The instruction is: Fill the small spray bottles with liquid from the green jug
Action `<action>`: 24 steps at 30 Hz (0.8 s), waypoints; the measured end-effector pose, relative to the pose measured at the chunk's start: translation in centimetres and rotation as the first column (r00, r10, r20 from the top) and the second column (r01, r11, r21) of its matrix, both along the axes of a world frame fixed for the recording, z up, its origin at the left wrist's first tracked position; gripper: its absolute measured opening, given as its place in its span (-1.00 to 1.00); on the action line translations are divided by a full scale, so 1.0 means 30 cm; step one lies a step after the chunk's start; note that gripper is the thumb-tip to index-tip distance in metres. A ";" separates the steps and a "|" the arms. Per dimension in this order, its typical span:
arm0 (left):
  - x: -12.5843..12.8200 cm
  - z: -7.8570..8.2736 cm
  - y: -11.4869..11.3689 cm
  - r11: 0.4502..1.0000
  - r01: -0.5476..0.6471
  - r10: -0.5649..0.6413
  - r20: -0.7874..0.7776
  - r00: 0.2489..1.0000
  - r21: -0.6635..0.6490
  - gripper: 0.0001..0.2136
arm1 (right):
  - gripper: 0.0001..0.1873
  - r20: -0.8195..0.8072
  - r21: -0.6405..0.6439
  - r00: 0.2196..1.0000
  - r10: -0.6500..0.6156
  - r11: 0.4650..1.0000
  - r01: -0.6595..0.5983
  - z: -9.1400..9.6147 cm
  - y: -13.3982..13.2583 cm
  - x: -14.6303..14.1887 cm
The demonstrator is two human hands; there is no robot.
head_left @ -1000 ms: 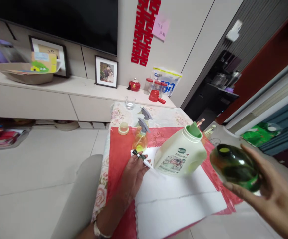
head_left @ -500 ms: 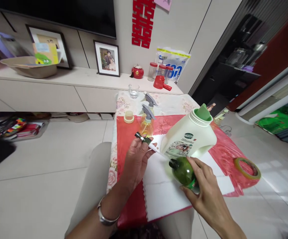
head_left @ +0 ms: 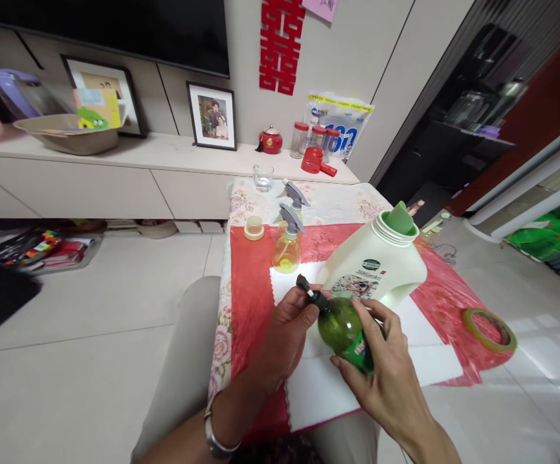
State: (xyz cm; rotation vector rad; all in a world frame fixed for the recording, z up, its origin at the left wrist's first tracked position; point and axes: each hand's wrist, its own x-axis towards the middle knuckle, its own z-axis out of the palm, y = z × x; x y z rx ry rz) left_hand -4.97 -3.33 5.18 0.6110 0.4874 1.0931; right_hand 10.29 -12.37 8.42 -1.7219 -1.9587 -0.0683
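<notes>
My right hand (head_left: 388, 361) is wrapped round a green pump bottle (head_left: 340, 325), tilted with its neck toward the left. The fingers of my left hand (head_left: 292, 328) close on the black pump head (head_left: 312, 294), which sits at the bottle's mouth; its tube no longer shows outside. Behind the bottle stands a large pale detergent jug (head_left: 374, 264) with a green spout and no cap on. Left of the jug is a spray bottle (head_left: 287, 248) with some yellow liquid, and a second sprayer (head_left: 295, 193) is partly hidden behind it. White cloth (head_left: 323, 393) lies under my hands.
Red plastic sheeting (head_left: 248, 270) covers much of the table. On it are a pale cap (head_left: 254, 228) and a roll of tape (head_left: 490, 330) at the right edge. A glass cup (head_left: 263, 178) stands at the far end, before a cabinet (head_left: 187, 161) with jars and framed photos.
My left hand has moved right and brought the pump head onto the bottle's neck; the white tube has gone inside. My right hand has shifted slightly left with the bottle.
</notes>
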 end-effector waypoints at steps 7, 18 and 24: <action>-0.011 -0.005 -0.008 0.993 0.106 -0.111 0.127 0.986 0.049 -0.75 | -0.19 -0.723 -0.107 0.688 -0.067 0.994 -0.015 -0.068 -0.017 0.011; 0.020 -0.013 -0.077 0.998 0.029 -0.029 0.008 1.000 0.051 -0.70 | -0.12 -0.749 -0.440 -0.602 -0.277 0.887 0.140 -0.057 0.043 -0.157; 0.017 0.043 -0.055 0.996 -0.003 0.016 0.140 0.990 -0.091 -0.70 | -0.10 -0.908 0.149 0.419 0.034 0.958 0.246 -0.185 -0.034 -0.219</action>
